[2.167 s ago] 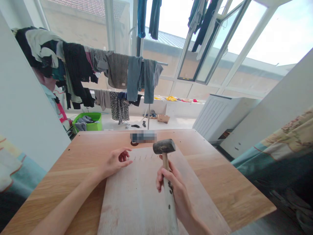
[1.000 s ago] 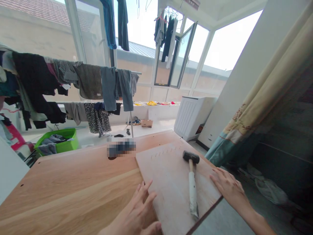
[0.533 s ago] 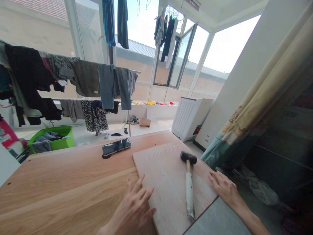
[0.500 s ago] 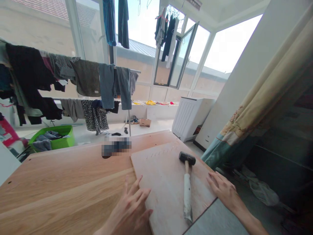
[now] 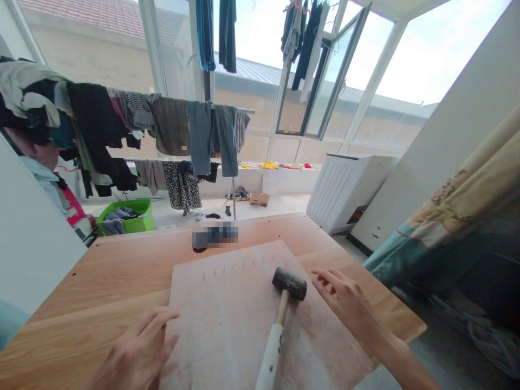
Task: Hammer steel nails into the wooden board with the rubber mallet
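Observation:
A rubber mallet (image 5: pixel 270 346) with a black head and a white-wrapped handle lies on a pale wooden board (image 5: pixel 219 325). Several thin nails (image 5: pixel 233 267) stand in a row near the board's far edge. My left hand (image 5: pixel 136 346) is at the board's left edge, fingers loosely bent and apart, thumb over the edge, not closed round anything. At the right edge, to the right of the mallet head, is my right hand (image 5: pixel 345 300), fingers stretched forward and holding nothing. Whether its fingertips press on the board's edge, I cannot tell.
Beneath the board is a wooden tabletop (image 5: pixel 117 276). A pixelated dark item (image 5: pixel 215 235) lies on its far side. Beyond are a green tub (image 5: pixel 142 219) with clothes, a laundry rack (image 5: pixel 244 111) and a white cabinet-like unit (image 5: pixel 341 187). A curtain (image 5: pixel 439 211) hangs at right.
The board has shifted left and turned on the tabletop, carrying the mallet with it. Both hands have moved left along with it. My view has swung somewhat to the left.

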The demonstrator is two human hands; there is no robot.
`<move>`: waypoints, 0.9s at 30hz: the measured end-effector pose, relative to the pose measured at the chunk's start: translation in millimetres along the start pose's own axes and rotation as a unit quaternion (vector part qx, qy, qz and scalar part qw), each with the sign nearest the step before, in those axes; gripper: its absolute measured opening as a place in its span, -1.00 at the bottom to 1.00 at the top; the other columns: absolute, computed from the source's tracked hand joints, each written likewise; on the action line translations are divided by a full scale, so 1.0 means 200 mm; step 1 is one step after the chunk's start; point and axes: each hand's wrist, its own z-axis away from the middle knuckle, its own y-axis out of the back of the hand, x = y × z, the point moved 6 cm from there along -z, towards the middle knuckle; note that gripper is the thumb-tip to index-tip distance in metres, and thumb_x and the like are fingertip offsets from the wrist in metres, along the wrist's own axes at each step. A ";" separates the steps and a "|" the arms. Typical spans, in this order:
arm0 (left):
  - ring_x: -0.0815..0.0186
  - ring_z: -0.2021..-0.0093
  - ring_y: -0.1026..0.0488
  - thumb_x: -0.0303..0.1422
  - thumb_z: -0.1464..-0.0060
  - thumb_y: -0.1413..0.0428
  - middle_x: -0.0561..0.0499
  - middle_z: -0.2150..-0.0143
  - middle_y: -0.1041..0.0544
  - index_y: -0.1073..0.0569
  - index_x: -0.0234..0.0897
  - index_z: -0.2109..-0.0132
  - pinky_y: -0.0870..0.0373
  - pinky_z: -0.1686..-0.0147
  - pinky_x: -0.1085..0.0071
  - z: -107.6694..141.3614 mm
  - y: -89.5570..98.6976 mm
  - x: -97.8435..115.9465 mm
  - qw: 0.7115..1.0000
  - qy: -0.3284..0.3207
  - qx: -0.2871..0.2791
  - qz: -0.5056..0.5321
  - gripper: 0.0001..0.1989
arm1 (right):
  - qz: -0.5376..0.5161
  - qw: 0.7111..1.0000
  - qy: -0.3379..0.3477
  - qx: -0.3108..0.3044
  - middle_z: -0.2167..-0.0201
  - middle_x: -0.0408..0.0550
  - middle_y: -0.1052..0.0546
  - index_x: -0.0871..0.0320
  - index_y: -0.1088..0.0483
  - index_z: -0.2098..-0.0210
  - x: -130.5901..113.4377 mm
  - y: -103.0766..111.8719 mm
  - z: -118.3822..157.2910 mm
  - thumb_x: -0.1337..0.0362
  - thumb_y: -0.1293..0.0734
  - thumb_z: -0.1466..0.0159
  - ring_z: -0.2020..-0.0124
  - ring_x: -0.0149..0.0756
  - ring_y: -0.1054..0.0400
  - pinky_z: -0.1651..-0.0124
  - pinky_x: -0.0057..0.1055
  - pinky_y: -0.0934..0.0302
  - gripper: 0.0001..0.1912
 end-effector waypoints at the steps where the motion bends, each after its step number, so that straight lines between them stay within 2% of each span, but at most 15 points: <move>1: 0.26 0.38 -0.56 -0.08 -0.23 -0.06 0.06 0.22 -0.59 -0.52 -0.06 0.02 -0.55 0.35 0.41 -0.07 -0.02 -0.02 0.999 0.037 -0.014 0.020 -0.71 | -0.029 0.999 0.006 -0.018 0.20 0.04 -0.60 0.13 -0.53 0.04 -0.04 -0.03 -0.10 0.11 -0.20 -0.40 0.33 -0.21 -0.50 0.21 -0.27 -0.39 -0.65; 3: 0.31 0.49 -0.47 -0.03 -0.20 -0.08 0.06 0.30 -0.53 -0.52 -0.12 0.01 -0.48 0.44 0.41 -0.23 -0.08 -0.03 0.995 0.071 -0.038 0.058 -0.64 | -0.063 0.995 0.042 -0.059 0.25 0.02 -0.59 0.19 -0.51 0.03 -0.11 -0.11 -0.29 0.14 -0.24 -0.37 0.33 -0.24 -0.48 0.21 -0.30 -0.38 -0.66; 6: 0.29 0.42 -0.46 -0.03 -0.17 -0.11 0.01 0.27 -0.52 -0.55 -0.19 0.05 -0.47 0.36 0.38 -0.41 -0.19 -0.05 0.988 0.075 -0.065 0.116 -0.62 | -0.060 0.990 0.073 -0.101 0.24 0.02 -0.59 0.21 -0.53 0.06 -0.17 -0.24 -0.49 0.18 -0.33 -0.30 0.29 -0.25 -0.48 0.18 -0.34 -0.36 -0.69; 8: 0.27 0.39 -0.47 -0.06 -0.16 -0.12 0.00 0.29 -0.53 -0.58 -0.19 0.14 -0.46 0.32 0.37 -0.47 -0.24 -0.06 0.984 0.075 -0.081 0.142 -0.67 | -0.051 0.986 0.091 -0.128 0.28 0.01 -0.60 0.21 -0.56 0.19 -0.20 -0.30 -0.56 0.26 -0.36 -0.25 0.30 -0.25 -0.47 0.19 -0.36 -0.33 -0.80; 11: 0.30 0.43 -0.43 -0.12 -0.16 -0.11 0.01 0.34 -0.54 -0.60 -0.18 0.28 -0.43 0.32 0.37 -0.50 -0.28 -0.07 0.979 0.070 -0.091 0.168 -0.73 | -0.038 0.980 0.115 -0.156 0.38 -0.02 -0.61 0.18 -0.57 0.38 -0.24 -0.32 -0.60 0.34 -0.33 -0.25 0.32 -0.24 -0.45 0.18 -0.35 -0.27 -0.84; 14: 0.33 0.44 -0.40 -0.16 -0.17 -0.11 0.02 0.34 -0.54 -0.60 -0.19 0.32 -0.39 0.36 0.41 -0.50 -0.27 -0.06 0.977 0.068 -0.080 0.186 -0.74 | -0.032 0.978 0.121 -0.165 0.39 -0.03 -0.63 0.18 -0.58 0.23 -0.28 -0.30 -0.59 0.34 -0.30 -0.29 0.35 -0.25 -0.45 0.19 -0.36 -0.25 -0.81; 16: 0.33 0.41 -0.41 -0.15 -0.17 -0.11 0.02 0.34 -0.53 -0.59 -0.19 0.32 -0.37 0.36 0.42 -0.51 -0.25 -0.04 0.978 0.068 -0.051 0.188 -0.74 | -0.029 0.976 0.125 -0.177 0.39 -0.04 -0.63 0.18 -0.56 0.10 -0.31 -0.30 -0.59 0.32 -0.31 -0.30 0.37 -0.26 -0.46 0.21 -0.39 -0.25 -0.77; 18: 0.31 0.38 -0.43 -0.15 -0.18 -0.11 0.02 0.33 -0.53 -0.58 -0.20 0.32 -0.37 0.35 0.42 -0.53 -0.25 -0.02 0.980 0.065 -0.031 0.185 -0.73 | -0.024 0.970 0.138 -0.197 0.40 -0.05 -0.64 0.17 -0.58 0.12 -0.35 -0.31 -0.58 0.33 -0.33 -0.29 0.39 -0.28 -0.46 0.23 -0.42 -0.24 -0.78; 20: 0.32 0.38 -0.44 -0.17 -0.19 -0.11 0.03 0.32 -0.54 -0.59 -0.19 0.31 -0.37 0.34 0.42 -0.53 -0.26 0.00 0.980 0.058 -0.046 0.186 -0.75 | -0.013 0.964 0.156 -0.213 0.41 -0.05 -0.64 0.15 -0.61 0.26 -0.39 -0.34 -0.58 0.38 -0.33 -0.28 0.38 -0.29 -0.46 0.23 -0.44 -0.23 -0.82; 22: 0.33 0.39 -0.44 -0.21 -0.19 -0.11 0.04 0.30 -0.55 -0.59 -0.19 0.30 -0.38 0.35 0.43 -0.53 -0.30 0.00 0.977 0.054 -0.080 0.191 -0.78 | -0.001 0.961 0.170 -0.219 0.42 -0.05 -0.63 0.15 -0.60 0.39 -0.44 -0.34 -0.58 0.43 -0.30 -0.27 0.37 -0.29 -0.45 0.23 -0.45 -0.21 -0.78; 27: 0.33 0.40 -0.45 -0.25 -0.17 -0.11 0.03 0.29 -0.58 -0.60 -0.20 0.27 -0.40 0.31 0.41 -0.54 -0.34 -0.01 0.975 0.060 -0.097 0.189 -0.80 | 0.030 0.960 0.176 -0.217 0.40 -0.04 -0.64 0.15 -0.60 0.38 -0.50 -0.34 -0.58 0.42 -0.30 -0.28 0.37 -0.29 -0.45 0.26 -0.45 -0.18 -0.77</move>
